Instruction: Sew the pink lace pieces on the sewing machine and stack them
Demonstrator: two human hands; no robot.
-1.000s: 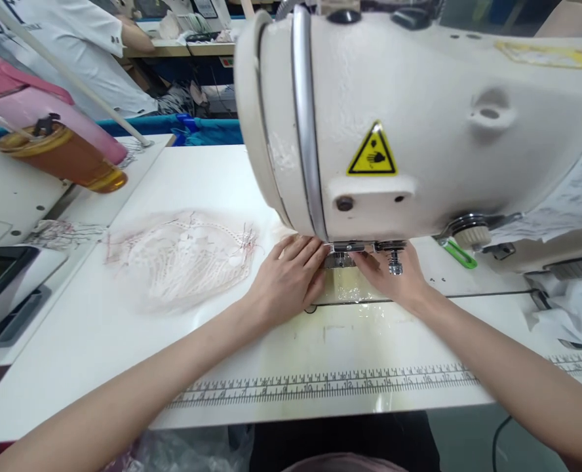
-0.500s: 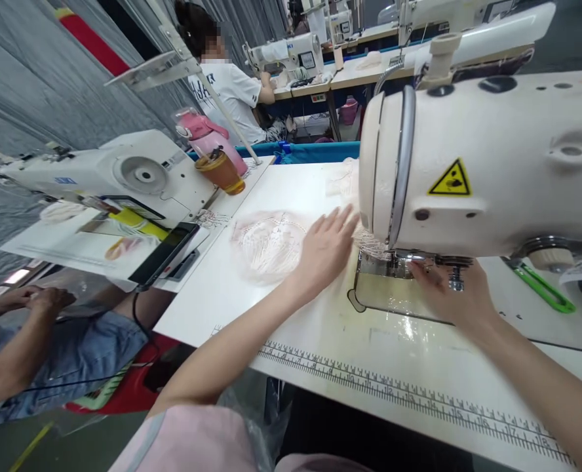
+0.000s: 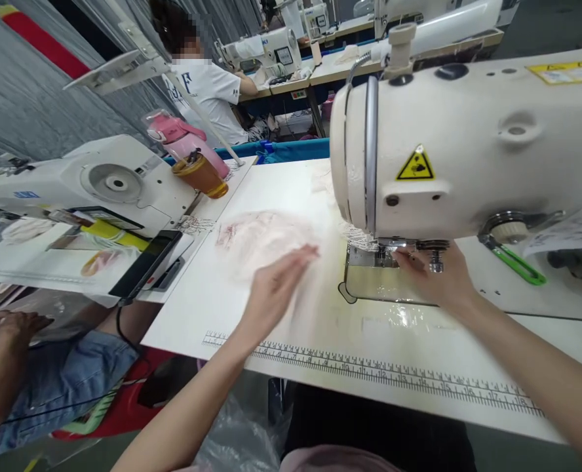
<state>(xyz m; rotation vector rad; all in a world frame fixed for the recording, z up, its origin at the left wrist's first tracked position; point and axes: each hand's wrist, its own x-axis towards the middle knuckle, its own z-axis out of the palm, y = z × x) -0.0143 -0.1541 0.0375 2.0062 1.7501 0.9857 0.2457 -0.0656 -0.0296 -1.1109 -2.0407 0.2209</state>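
My left hand is over the white sewing table, its fingers drawn together at the near side of a pale pink lace piece. Motion blurs the piece, and whether the fingertips pinch anything is hard to see. Under the head of the sewing machine, my right hand has its thumb and finger closed beside the presser foot. What they grip is hidden. Some whitish lace lies just left of the foot.
Green-handled thread snips lie at the right. To the left stand a second machine, an amber cup and a pink bottle. A seated person is close on the left; another sits farther back.
My left hand has moved left and nearer to me, and its spread fingers have come together. The lace piece on the table has become blurred. My right hand stays by the presser foot.
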